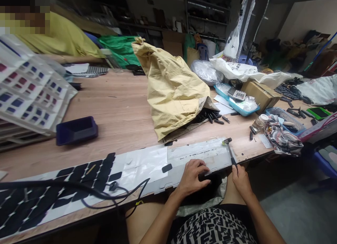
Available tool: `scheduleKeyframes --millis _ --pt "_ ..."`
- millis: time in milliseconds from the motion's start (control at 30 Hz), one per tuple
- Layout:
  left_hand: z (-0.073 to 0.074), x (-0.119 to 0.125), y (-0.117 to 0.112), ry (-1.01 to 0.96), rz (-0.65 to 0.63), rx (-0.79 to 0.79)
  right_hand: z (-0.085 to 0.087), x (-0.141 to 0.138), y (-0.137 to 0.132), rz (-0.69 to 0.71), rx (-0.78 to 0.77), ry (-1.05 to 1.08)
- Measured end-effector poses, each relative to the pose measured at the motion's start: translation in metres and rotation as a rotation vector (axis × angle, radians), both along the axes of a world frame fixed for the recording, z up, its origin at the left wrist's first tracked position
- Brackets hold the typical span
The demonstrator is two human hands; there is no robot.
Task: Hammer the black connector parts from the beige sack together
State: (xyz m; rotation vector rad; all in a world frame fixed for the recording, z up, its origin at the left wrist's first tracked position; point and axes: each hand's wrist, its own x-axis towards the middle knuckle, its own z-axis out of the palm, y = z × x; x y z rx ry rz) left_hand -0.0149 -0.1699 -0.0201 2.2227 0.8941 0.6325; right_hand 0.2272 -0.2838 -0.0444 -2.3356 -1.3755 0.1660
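My right hand (241, 181) is wrapped around the dark handle of a small hammer (231, 151). The hammer's head, yellow-green at one end, is over the right end of a grey board (196, 154) along the table's front edge. Near the middle of that board, my left hand (193, 177) rests at the front edge with fingers curved and thumb apart; I see nothing held in it. White sheeting (142, 163) covers the board's left part, and rows of black rounded pieces (79, 177) lie farther left. A sack (223, 191) hangs open below the edge, between my legs.
A yellow cloth sack (176, 82) spills black parts (210, 116) onto the table. Dark cables (79, 186) cross the front left. A purple tray (77, 131) and white crate (31, 86) stand left. Blue baskets (244, 105), a jar (260, 122) and cloth (283, 139) sit right. Someone in yellow is at far left.
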Motion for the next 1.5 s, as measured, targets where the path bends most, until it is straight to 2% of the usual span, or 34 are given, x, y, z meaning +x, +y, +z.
scheduleKeyframes --millis 67,133,233,333,433,533,733,833,900,967,1033,1100,1200,1500 --pt "-0.003 0.005 0.018 -0.074 0.068 -0.067 -0.001 0.0 0.0 0.002 0.006 -0.005" --pt "-0.005 0.012 0.046 -0.175 0.237 -0.186 -0.003 0.0 0.0 0.008 0.014 -0.013" --pt "-0.004 0.023 0.103 -0.263 0.654 -0.348 -0.006 -0.001 0.0 0.005 0.032 -0.03" --pt "0.001 0.031 0.154 -0.192 0.995 -0.376 -0.009 -0.002 -0.001 -0.001 0.067 -0.043" --pt "0.003 0.037 0.185 -0.092 1.153 -0.429 -0.011 -0.003 -0.002 0.0 0.088 -0.042" --pt "0.0 0.042 0.193 -0.011 1.209 -0.461 -0.012 -0.003 -0.002 0.0 0.089 -0.032" --pt "-0.003 0.038 0.185 -0.008 1.127 -0.417 -0.011 -0.004 -0.002 -0.001 0.084 -0.009" --pt "-0.004 0.031 0.171 -0.049 1.036 -0.393 -0.01 -0.006 -0.001 -0.014 0.086 -0.026" --pt "-0.007 0.026 0.152 -0.113 0.881 -0.358 -0.009 -0.006 -0.001 -0.015 0.083 -0.037" --pt "-0.013 0.021 0.126 -0.163 0.66 -0.284 -0.008 -0.006 -0.001 -0.01 0.075 -0.037" --pt "-0.018 0.018 0.101 -0.151 0.461 -0.17 -0.008 -0.006 -0.001 -0.005 0.063 -0.038" --pt "-0.021 0.017 0.082 -0.091 0.345 -0.044 -0.007 -0.005 -0.002 -0.001 0.056 -0.041" --pt "-0.02 0.017 0.07 -0.002 0.291 0.047 -0.008 -0.004 -0.001 0.001 0.059 -0.036" --pt "-0.015 0.019 0.073 0.063 0.276 0.049 0.001 -0.005 -0.002 0.013 0.104 0.013"
